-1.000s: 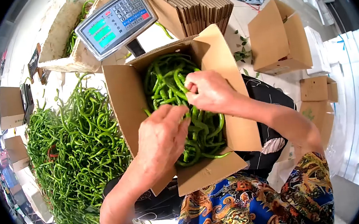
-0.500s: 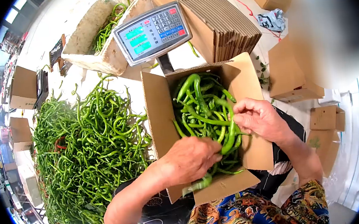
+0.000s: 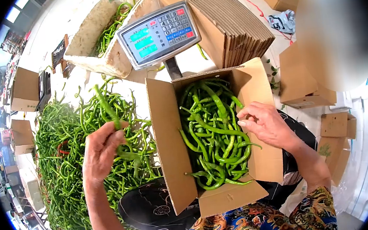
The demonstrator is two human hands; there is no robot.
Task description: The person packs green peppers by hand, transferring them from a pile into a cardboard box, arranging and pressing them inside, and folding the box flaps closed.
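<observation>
My left hand (image 3: 101, 152) is closed on a long green chili pepper (image 3: 107, 105), blurred by motion, above the pile of chili peppers (image 3: 66, 179) on the left. An open cardboard box (image 3: 172, 147) stands in front of me, filled with green chili peppers (image 3: 214, 130) lying in a tangle. Over the box's right side, my right hand (image 3: 267, 127) has its thumb and fingers drawn together, close to the peppers, and nothing shows between them.
Behind the box rises a scale display (image 3: 158, 35) with a keypad. A white foam box (image 3: 119, 59) holding some peppers sits at the back left, beside a stack of flattened cardboard (image 3: 228, 22). More cardboard boxes (image 3: 293, 78) stand to the right.
My left hand has moved out of the box to the left, over the pile, and now carries a chili pepper. My right hand has stayed almost in place. The peppers inside lie differently.
</observation>
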